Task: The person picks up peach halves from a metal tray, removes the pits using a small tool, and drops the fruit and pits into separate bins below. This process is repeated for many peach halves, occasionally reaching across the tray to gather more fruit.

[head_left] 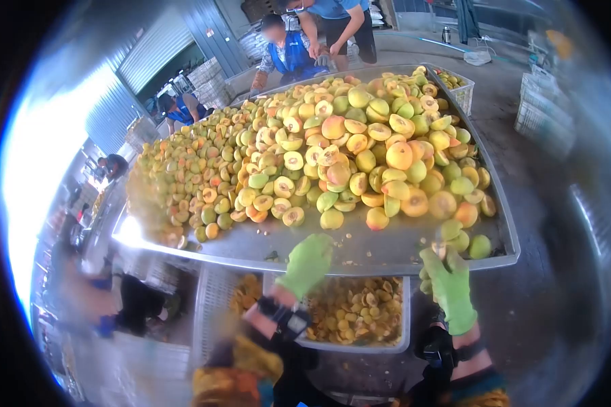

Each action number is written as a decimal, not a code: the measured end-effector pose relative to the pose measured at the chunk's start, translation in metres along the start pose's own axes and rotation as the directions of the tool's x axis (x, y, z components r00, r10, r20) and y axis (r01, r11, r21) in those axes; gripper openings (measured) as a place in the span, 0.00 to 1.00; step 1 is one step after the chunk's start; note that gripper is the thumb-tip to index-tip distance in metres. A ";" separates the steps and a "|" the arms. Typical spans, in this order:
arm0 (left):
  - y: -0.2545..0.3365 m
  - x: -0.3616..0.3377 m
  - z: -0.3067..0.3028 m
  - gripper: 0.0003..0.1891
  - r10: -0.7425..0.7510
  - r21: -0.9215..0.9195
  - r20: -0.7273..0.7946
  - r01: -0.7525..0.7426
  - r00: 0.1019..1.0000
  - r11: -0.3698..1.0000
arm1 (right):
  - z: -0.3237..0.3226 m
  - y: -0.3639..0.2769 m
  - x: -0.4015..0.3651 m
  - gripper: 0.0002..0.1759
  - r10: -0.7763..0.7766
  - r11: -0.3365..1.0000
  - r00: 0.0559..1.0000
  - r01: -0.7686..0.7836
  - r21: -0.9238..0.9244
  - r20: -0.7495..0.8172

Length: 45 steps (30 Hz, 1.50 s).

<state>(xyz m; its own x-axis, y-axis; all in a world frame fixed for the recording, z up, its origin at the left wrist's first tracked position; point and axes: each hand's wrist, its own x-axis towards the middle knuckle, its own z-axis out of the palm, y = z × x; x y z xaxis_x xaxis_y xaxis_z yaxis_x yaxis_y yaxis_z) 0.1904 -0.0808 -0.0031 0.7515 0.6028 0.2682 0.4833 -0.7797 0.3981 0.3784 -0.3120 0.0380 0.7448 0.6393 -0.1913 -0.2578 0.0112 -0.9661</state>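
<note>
My left hand, in a light green glove, reaches over the near edge of the metal table. Its fingers stretch forward, somewhat blurred, with nothing visible in them. My right hand, gloved alike, is at the table's near right edge, its fingers curled round a small pale thing that I cannot make out. Just beyond these fingers lie a few greenish peaches. A large heap of halved, yellow-green peaches covers most of the table, some showing their pits.
Below the table's near edge stands a white crate of peach pieces. Another crate adjoins it on the left. Two people are at the far side, another person at the far left. Stacked crates stand at right.
</note>
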 end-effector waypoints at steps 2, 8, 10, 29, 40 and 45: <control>0.045 -0.024 -0.016 0.16 0.151 0.146 -0.021 -0.146 0.988 0.978 | -0.007 0.004 -0.002 0.11 0.013 0.999 1.000 -0.013 0.053 -0.005; 0.031 -0.021 -0.015 0.25 0.167 0.246 -0.080 -0.143 0.983 0.959 | -0.004 0.009 -0.012 0.11 -0.015 1.000 1.000 0.015 -0.004 -0.001; -0.011 0.006 -0.012 0.30 -0.172 0.198 -0.222 0.217 0.960 0.956 | -0.001 0.014 -0.014 0.11 -0.020 0.999 1.000 0.021 -0.030 0.022; 0.002 -0.007 -0.043 0.18 -0.533 -0.961 0.192 0.267 0.824 0.066 | 0.082 0.043 -0.019 0.15 -0.455 0.709 0.788 0.603 -0.366 0.415; 0.037 -0.080 -0.041 0.31 -0.439 -0.830 0.332 0.038 0.835 -0.556 | 0.133 0.057 -0.065 0.12 -0.327 0.440 0.726 0.684 -0.582 0.605; 0.027 -0.081 -0.029 0.28 -0.566 -0.973 0.160 0.032 0.809 -0.230 | 0.149 0.057 -0.065 0.12 -0.397 0.435 0.727 0.687 -0.583 0.560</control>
<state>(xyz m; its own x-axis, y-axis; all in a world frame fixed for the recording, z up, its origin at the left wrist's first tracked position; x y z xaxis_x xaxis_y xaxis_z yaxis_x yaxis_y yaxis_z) 0.1299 -0.1459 0.0116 0.4062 0.9016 -0.1488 -0.5243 0.3634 0.7701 0.2238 -0.2377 0.0217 0.2989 0.8910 0.3417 0.7578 -0.0040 -0.6524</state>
